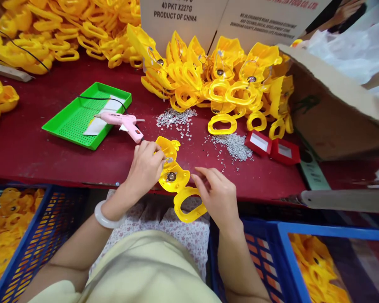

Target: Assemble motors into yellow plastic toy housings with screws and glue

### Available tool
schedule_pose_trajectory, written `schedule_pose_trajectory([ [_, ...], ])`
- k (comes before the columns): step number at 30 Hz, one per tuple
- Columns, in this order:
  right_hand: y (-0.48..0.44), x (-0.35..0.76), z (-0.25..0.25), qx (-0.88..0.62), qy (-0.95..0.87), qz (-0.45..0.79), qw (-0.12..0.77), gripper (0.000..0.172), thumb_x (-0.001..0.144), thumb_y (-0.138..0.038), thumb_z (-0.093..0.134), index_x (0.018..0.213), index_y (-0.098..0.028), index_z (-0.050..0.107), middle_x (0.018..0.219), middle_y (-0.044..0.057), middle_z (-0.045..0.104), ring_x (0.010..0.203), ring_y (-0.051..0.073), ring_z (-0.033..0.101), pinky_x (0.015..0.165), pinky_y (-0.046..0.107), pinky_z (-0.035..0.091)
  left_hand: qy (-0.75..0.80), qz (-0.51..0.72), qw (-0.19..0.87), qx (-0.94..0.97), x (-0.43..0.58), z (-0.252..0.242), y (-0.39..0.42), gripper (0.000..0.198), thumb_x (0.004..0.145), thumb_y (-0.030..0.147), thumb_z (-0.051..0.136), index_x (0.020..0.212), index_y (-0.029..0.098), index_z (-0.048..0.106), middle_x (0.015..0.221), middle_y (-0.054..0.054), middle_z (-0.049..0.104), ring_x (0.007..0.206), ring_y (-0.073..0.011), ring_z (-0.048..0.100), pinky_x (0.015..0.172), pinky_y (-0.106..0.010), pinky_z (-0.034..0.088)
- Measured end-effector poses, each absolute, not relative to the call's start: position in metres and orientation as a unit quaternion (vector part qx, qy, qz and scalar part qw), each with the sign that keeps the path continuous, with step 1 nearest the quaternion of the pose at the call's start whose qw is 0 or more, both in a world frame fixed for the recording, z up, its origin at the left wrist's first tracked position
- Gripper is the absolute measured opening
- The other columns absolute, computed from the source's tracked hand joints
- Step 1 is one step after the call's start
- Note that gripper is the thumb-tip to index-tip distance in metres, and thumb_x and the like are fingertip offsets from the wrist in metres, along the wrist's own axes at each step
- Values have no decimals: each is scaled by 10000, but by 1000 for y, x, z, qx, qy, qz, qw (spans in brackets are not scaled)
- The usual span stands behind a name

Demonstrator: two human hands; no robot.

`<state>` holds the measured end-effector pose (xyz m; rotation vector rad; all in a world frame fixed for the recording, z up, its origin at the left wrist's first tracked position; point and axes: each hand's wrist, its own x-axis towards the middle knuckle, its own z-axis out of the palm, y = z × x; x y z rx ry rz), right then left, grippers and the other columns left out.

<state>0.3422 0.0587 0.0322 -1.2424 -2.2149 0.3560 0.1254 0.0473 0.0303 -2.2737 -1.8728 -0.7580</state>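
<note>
Left hand [144, 168]: curled, gripping yellow plastic piece [177, 179].
Right hand [214, 195]: partly open, fingertips touching its lower loop.
Nearby: pink glue gun [121, 121] on red surface [57, 162].

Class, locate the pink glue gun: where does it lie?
In the head view, the pink glue gun lies on the red table, its barrel reaching over the green tray and its handle just above the left hand.

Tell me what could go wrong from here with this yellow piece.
The yellow plastic piece hangs past the red table's edge, held by the left hand with the right hand at its rim, so a slip could drop it. The pink glue gun lies close to the left hand; if hot, a brush might burn. The loose silver bits could scatter if nudged.
</note>
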Motion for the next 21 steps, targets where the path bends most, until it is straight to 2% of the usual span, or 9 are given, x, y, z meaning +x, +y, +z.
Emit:
schedule_pose_trajectory([
  [2,67,329,39,-443,-829,140,311,244,957,-298,522,1114,-166,654,857,49,671,727,150,624,684,291,502,-614,-293,52,-731,126,27,44,74,910,162,566,864,172,624,980,-84,619,966,-252,503,795,-412,413],
  [5,81,307,47,-403,-858,126,294,256,953,-269,523,1157,-176,647,877,51,671,727,142,616,642,267,463,-604,-328,62,-724,127,25,40,88,929,171,555,874,173,624,963,-77,633,959,-241,511,795,-407,414],
  [10,96,284,51,-380,-906,14,187,170,921,-248,558,1009,-221,701,825,48,647,718,166,580,559,284,320,-593,-357,53,-720,125,20,41,121,944,160,521,894,188,628,946,-59,668,951,-232,548,804,-408,418],
  [13,99,283,47,-387,-908,-7,159,144,915,-237,555,919,-231,699,785,36,627,683,155,541,548,290,258,-587,-364,20,-723,122,17,42,136,954,175,497,899,192,621,934,-50,679,952,-229,573,830,-415,420],
  [17,100,284,39,-382,-897,49,216,200,935,-209,507,865,-210,694,817,34,625,697,135,537,560,266,290,-573,-386,-67,-720,123,22,41,183,959,161,439,1064,188,586,1054,-60,683,1052,-210,590,936,-418,407],
  [19,103,284,34,-371,-881,113,270,209,933,-182,505,872,-206,703,840,29,631,711,122,556,583,246,348,-566,-387,-101,-721,123,25,40,221,949,219,490,1160,180,544,1170,-83,657,1136,-219,569,992,-426,389],
  [21,106,283,28,-358,-861,169,319,201,923,-159,525,883,-207,716,846,23,632,732,114,582,623,234,412,-558,-379,-109,-731,124,26,41,274,923,276,560,1177,179,528,1198,-93,646,1157,-237,564,1022,-449,369],
])
